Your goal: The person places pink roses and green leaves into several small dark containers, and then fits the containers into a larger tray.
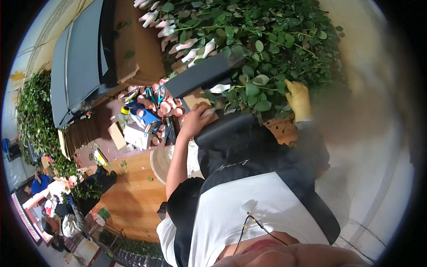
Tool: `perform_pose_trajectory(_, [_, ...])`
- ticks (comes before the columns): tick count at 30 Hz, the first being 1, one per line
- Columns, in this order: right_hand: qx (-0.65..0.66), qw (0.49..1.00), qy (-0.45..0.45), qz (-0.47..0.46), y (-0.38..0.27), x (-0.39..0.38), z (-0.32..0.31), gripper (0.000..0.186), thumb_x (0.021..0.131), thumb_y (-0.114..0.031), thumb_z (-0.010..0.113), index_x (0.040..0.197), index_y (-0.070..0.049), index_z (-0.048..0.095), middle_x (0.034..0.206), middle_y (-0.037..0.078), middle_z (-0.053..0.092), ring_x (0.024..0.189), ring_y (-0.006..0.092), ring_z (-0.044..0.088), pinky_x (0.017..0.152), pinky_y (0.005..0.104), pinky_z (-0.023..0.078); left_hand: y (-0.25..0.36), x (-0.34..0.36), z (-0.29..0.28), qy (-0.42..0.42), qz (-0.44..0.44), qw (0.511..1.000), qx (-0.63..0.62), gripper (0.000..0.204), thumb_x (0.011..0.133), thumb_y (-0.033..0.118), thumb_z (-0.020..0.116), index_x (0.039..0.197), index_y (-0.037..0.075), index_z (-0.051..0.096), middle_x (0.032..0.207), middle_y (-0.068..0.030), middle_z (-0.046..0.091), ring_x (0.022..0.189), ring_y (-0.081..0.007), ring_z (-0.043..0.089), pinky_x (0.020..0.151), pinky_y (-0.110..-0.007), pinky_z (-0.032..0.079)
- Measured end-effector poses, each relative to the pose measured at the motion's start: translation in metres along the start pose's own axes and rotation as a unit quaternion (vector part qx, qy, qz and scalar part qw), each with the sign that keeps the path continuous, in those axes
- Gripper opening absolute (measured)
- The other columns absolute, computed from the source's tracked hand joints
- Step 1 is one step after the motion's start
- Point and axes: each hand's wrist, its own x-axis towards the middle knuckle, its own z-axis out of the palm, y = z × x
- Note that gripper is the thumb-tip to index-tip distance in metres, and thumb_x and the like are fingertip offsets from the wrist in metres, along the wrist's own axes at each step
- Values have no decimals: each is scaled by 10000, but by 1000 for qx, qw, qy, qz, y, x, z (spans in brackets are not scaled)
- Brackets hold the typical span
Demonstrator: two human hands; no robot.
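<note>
My bare left hand has its fingers curled at the edge of a brown cardboard piece. Something small and pale shows at its fingertips, too little to name. A yellow glove covers my right hand, whose fingers close round a leafy rose stem at the right. Between the hands lies a rose bud in a white sleeve. Just beyond my left hand, a dark grey ribbed slab rests slantwise against the roses. A big heap of green rose stems with pale sleeved buds fills the far side.
Left of my left hand lie loose pink petals, teal-handled scissors, a blue box and a white box. Grey panels stand at the far left. Another person bends over flowers at the lower left.
</note>
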Motion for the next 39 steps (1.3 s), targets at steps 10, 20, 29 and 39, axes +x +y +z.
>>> perform_pose_trajectory(10, [202, 967, -9, -158, -23, 11, -13, 78, 823, -81, 604, 815, -8, 631, 789, 150, 638, 796, 323, 647, 704, 431, 525, -58, 20, -17, -111, -49, 945, -305, 382, 1009, 196, 564, 1311, -37, 567, 1143, -115, 665, 899, -164, 678, 811, -270, 548])
perform_pose_trajectory(20, [-31, 986, 57, -156, -35, -10, 30, 107, 757, -68, 573, 811, -120, 650, 796, 51, 629, 851, 230, 630, 962, 386, 459, -35, 4, -29, -148, -48, 935, -319, 503, 959, 106, 634, 1421, 0, 466, 1326, -113, 580, 1226, -202, 541, 1033, -318, 427])
perform_pose_trajectory(29, [109, 950, -274, -108, -18, 11, 38, 470, 853, -249, 694, 1283, -77, 613, 1236, 173, 643, 1128, 329, 616, 978, 436, 486, -4, -11, -4, 21, 93, 992, 86, 436, 843, 136, 709, 1251, 34, 596, 1151, -193, 597, 1017, -412, 608, 873, -432, 496])
perform_pose_trajectory(39, [12, 987, 155, -42, -42, 204, 19, 436, 832, -107, 664, 1263, -83, 602, 1240, 122, 645, 1218, 295, 553, 1032, 406, 440, -13, 9, 11, 119, 142, 961, 207, 204, 867, 179, 650, 1028, 58, 616, 1068, -153, 580, 913, -351, 627, 767, -429, 529])
